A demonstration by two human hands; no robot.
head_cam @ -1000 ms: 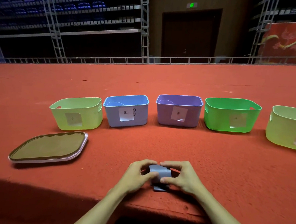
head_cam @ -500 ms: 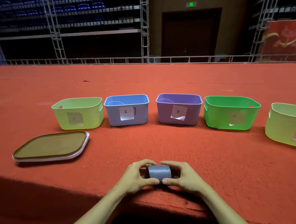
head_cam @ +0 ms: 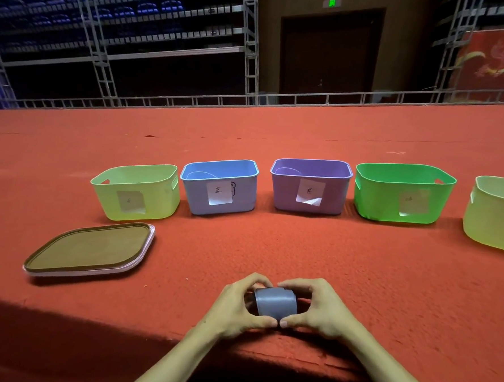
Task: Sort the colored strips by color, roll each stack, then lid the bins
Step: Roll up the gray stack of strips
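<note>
The person is holding a grey-blue roll of strips [head_cam: 276, 303] between both hands, just above the near edge of the red carpeted surface [head_cam: 358, 271]. The left hand [head_cam: 234, 308] is curling around the left end of the roll, and the right hand [head_cam: 323, 310] is curling around the right end. The grip of each hand is closing on the roll, with the two thumbs almost meeting under its front and the fingers arching over its top.

Behind the hands, five open bins are standing in a row: a yellow-green bin [head_cam: 108, 199], a blue bin [head_cam: 194, 196], a purple bin [head_cam: 283, 192], a green bin [head_cam: 377, 198], and a pale green bin [head_cam: 485, 222] that the right edge is cutting off. Each one is carrying a paper label on its front. A brown lid [head_cam: 91, 249] is lying flat near the front of the yellow-green bin, well apart from the hands.
</note>
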